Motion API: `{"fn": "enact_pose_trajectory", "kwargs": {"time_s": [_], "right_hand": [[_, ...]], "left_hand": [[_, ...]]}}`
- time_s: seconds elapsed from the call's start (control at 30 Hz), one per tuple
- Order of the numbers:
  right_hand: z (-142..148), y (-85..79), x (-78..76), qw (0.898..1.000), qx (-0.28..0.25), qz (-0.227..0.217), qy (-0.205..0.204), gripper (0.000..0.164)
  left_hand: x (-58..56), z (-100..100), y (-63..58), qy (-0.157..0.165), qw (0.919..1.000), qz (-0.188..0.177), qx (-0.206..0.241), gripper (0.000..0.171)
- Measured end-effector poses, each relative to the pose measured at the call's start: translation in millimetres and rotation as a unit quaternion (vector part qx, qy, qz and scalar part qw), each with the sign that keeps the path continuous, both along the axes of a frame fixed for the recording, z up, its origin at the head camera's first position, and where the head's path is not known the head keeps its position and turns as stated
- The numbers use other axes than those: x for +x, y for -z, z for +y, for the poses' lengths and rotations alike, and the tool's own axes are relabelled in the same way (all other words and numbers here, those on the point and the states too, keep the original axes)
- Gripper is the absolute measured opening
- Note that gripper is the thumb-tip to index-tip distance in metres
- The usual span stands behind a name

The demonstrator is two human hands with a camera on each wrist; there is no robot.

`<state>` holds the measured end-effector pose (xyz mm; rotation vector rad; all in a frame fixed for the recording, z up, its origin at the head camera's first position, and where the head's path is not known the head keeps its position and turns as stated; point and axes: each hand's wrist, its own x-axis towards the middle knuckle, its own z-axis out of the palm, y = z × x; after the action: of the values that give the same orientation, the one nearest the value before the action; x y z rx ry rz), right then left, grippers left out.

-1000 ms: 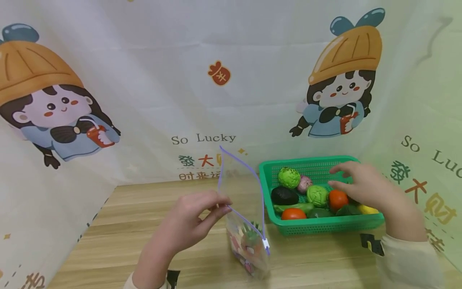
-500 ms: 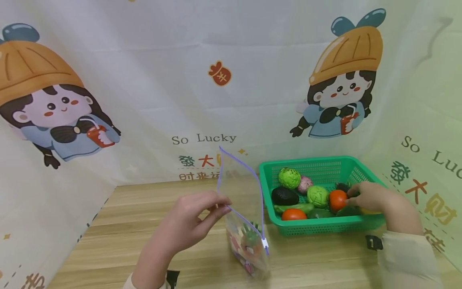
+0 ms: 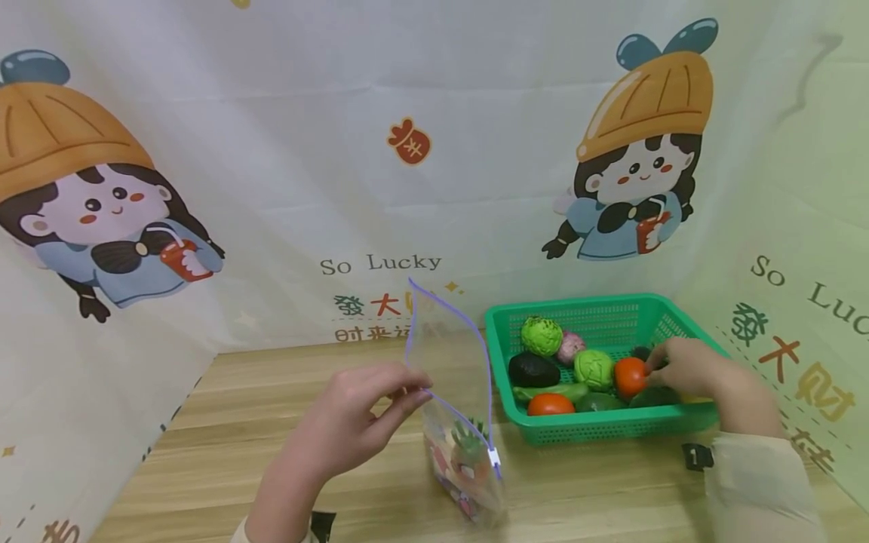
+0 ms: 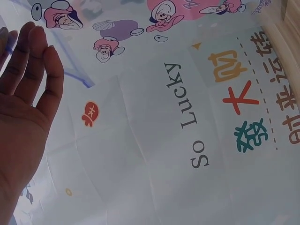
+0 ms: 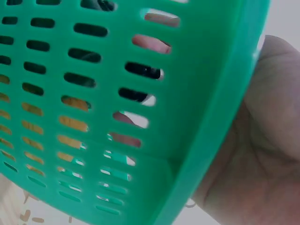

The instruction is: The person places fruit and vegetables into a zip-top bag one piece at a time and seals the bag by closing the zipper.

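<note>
My left hand (image 3: pixel 373 411) pinches the near edge of the purple zip strip on a clear zip bag (image 3: pixel 448 347), whose mouth is spread. Through the bag's printed front an orange thing with a green leafy top (image 3: pixel 468 445) shows low inside. My right hand (image 3: pixel 695 373) reaches over the rim into the green basket (image 3: pixel 604 418), fingertips beside a red tomato (image 3: pixel 631 377). In the right wrist view, a dark glossy vegetable (image 5: pixel 140 70) shows through the slots between its fingers; its kind is mostly hidden. The left wrist view shows the left fingers (image 4: pixel 54 84) at the purple strip.
Inside the basket lie green cabbages (image 3: pixel 594 369), a purple onion-like ball (image 3: pixel 572 347), a black avocado-like piece (image 3: pixel 533 369), a long green vegetable (image 3: pixel 551 393) and another tomato (image 3: pixel 551 405). A printed curtain (image 3: pixel 305 151) stands behind the wooden table (image 3: pixel 258 422).
My right hand has come down from above the basket to between the tomato and its right end, and holds there. The left hand keeps its pinch on the bag.
</note>
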<state>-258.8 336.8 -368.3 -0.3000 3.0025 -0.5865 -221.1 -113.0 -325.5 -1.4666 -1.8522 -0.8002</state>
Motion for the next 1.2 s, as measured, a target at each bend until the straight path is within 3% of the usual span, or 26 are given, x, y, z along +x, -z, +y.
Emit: {"fn": "enact_pose_trajectory", "kwargs": {"time_s": [0.17, 0.33, 0.53, 0.7, 0.8, 0.97, 1.1, 1.2], "right_hand": [[5.3, -5.5, 3.0, 0.999, -0.009, 0.029, 0.008, 0.012], [4.7, -21.9, 12.1, 0.997, 0.009, 0.079, 0.019, 0.014], [-5.4, -46.8, 29.7, 0.977, 0.023, 0.198, 0.081, 0.015], [-12.0, -58.3, 43.6, 0.964, 0.02, 0.252, 0.081, 0.014], [-14.6, -60.4, 45.7, 0.964, 0.015, 0.256, 0.062, 0.013], [-16.6, -57.8, 39.6, 0.975, 0.012, 0.221, 0.031, 0.018], [-17.4, -54.9, 35.3, 0.981, 0.008, 0.191, 0.033, 0.027], [-17.4, -55.3, 36.2, 0.98, 0.008, 0.193, 0.038, 0.031]], "left_hand": [[0.0, 0.0, 0.0, -0.004, 1.0, -0.001, -0.003, 0.01], [0.0, -0.2, 0.1, -0.01, 0.9999, -0.003, -0.006, 0.01], [0.2, 0.2, -0.3, -0.011, 0.9999, -0.007, -0.005, 0.009], [1.2, 0.6, -1.2, -0.013, 0.9998, -0.012, -0.006, 0.013], [1.7, 1.0, -1.8, -0.013, 0.9998, -0.012, -0.006, 0.016], [2.2, 0.8, -1.6, -0.015, 0.9998, -0.012, -0.008, 0.018], [2.2, 0.2, -0.6, -0.017, 0.9997, -0.014, -0.01, 0.018], [1.6, 0.1, -0.2, -0.018, 0.9997, -0.012, -0.011, 0.015]]}}
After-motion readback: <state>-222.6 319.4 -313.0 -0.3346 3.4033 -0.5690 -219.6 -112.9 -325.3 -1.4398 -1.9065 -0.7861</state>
